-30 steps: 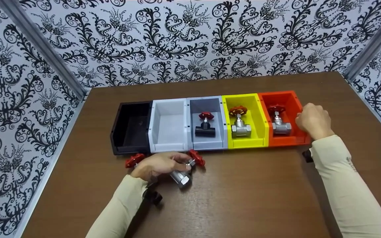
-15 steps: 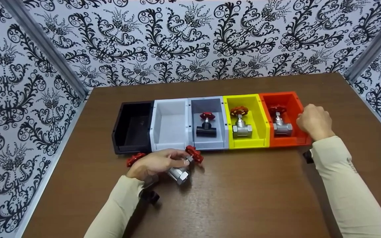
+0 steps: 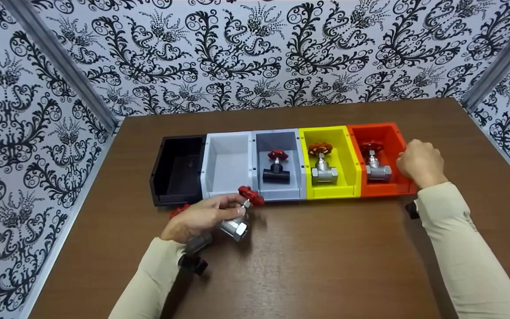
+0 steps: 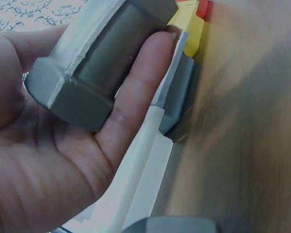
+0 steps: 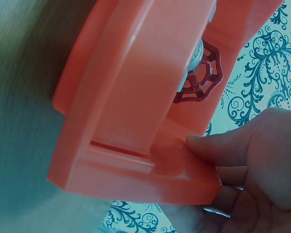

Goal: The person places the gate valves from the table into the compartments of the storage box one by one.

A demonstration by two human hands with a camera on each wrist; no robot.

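Observation:
My left hand (image 3: pixel 204 217) grips a silver gate valve with a red handwheel (image 3: pixel 250 196), raised over the table just in front of the white bin (image 3: pixel 228 195). In the left wrist view, the valve's hexagonal-ended body (image 4: pixel 106 58) lies across the fingers. A second valve (image 3: pixel 198 242) is on the table, partly covered by the left hand and wrist; its red handwheel (image 3: pixel 179 210) shows beyond the hand. My right hand (image 3: pixel 421 163) pinches the side wall of the orange bin (image 5: pixel 116 179), thumb inside and fingers outside in the right wrist view.
The bins stand joined in one row. A black bin (image 3: pixel 160 177) is at the left end. The grey bin holds a black-bodied valve (image 3: pixel 276 175); the yellow bin holds a silver one (image 3: pixel 324 174), as does the orange bin (image 3: pixel 377 172). Patterned walls (image 3: pixel 255 57) enclose the table.
My left hand has moved up and to the left with the valve, nearer the white bin's front. More of the second valve's body is uncovered. The right hand stays at the orange bin.

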